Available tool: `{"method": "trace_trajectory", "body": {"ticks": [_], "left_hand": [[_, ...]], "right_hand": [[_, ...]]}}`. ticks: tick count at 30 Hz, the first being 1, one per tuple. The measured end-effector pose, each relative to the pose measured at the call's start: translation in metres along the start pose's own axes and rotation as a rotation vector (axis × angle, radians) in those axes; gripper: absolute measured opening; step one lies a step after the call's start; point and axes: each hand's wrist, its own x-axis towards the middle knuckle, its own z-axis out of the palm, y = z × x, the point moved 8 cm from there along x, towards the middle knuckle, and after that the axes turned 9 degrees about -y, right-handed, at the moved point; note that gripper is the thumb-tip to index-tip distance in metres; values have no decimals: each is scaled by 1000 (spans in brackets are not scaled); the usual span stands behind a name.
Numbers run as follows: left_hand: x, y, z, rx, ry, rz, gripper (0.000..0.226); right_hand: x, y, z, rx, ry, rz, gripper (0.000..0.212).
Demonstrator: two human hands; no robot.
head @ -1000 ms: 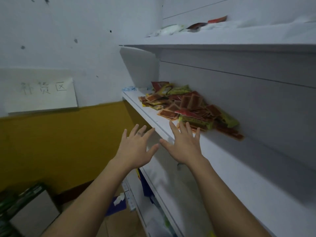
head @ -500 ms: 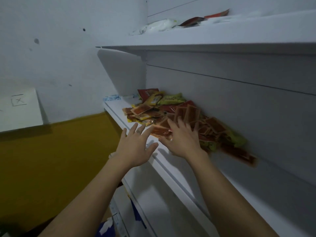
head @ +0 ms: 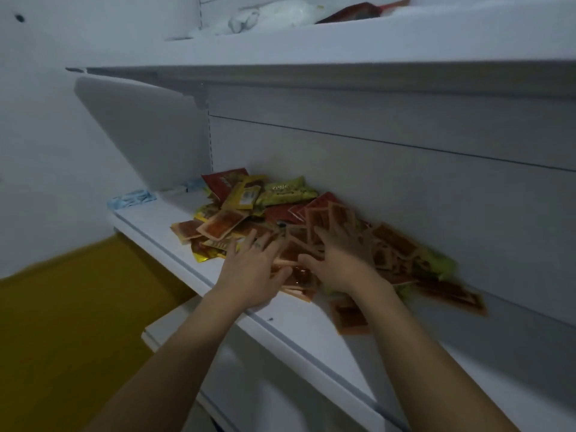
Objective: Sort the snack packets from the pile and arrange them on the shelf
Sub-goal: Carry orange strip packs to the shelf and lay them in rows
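I see my left hand (head: pixel 252 272) and right hand (head: pixel 338 263) spread flat, grasping nothing, over the pile of red, yellow and green foil snack packets (head: pixel 277 210).

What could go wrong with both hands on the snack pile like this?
1. The gold packet lies near the front edge of the shelf; a sweep could push it off.
2. A loose orange packet lies by the right forearm, which could knock it down.
3. The pile mixes overlapping kinds; the left hand and right hand, spread flat, may gather several in one grip.
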Motion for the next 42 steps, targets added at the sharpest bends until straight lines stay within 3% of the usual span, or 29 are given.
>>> {"method": "trace_trajectory", "body": {"ticks": [9,13,17,21,26,31,34,39,42], "left_hand": [[59,-64,2,-71,39,177,56],[77,-61,1,-96,60,290,50],[88,-52,-3,-139,116,359,39],[99,-47,7,-149,116,386,46],[106,-39,19,-153,110,423,41],[113,-35,17,-118,187,404,35],[117,-24,10,-122,203,371,41],[132,3,12,-373,-67,281,32],[135,20,13,-463,-226,239,36]], "right_hand": [[54,-22,19,-35,-27,202,73],[61,-11,17,27,8,385,74],[69,12,13,97,68,531,86],[77,25,17,141,-21,621,102],[86,27,23,181,-17,594,116],[87,27,6,145,57,559,72],[85,25,5,148,89,512,69],[70,14,-9,89,114,451,47],[60,-2,-10,22,-37,349,55]]}}
